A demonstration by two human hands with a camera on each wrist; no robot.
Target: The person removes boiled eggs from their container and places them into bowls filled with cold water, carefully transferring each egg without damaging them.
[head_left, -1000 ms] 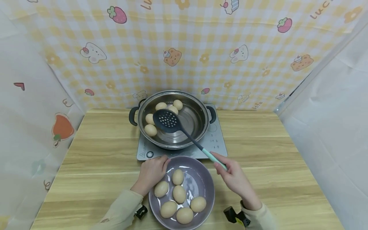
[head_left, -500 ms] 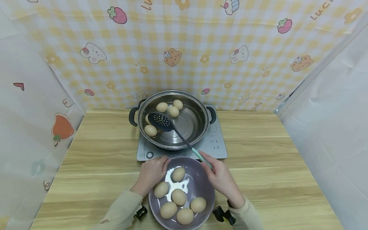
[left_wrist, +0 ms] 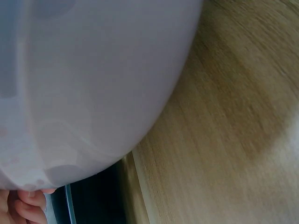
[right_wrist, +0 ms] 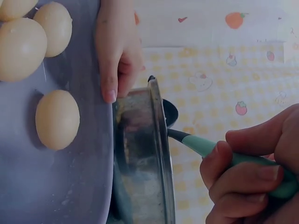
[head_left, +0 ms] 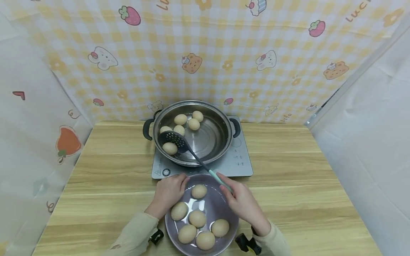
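My right hand (head_left: 243, 201) grips the mint-green handle of a slotted spoon (head_left: 221, 180), fingers wrapped round it in the right wrist view. The spoon's dark perforated head is inside the left part of a steel pot (head_left: 211, 161). An egg (head_left: 169, 148) overlaps the head's near side; whether it rests on it I cannot tell. Several other eggs (head_left: 180, 119) lie behind. My left hand (head_left: 169, 193) holds the far-left rim of a purple-grey dish (head_left: 228, 209), thumb over the edge and fingers curled below. Several eggs (head_left: 197, 218) lie in the dish.
The pot stands on a silver induction cooker (head_left: 243, 156) against a yellow checked backdrop (head_left: 224, 53). Its black side handles (head_left: 236, 128) stick out left and right. Wooden tabletop (head_left: 304, 185) extends on both sides, bounded by white sheets (head_left: 368, 106).
My right hand and the spoon have moved left, bringing the head lower in the pot's left side. An egg previously hidden behind the head now shows. The left hand stays on the dish.
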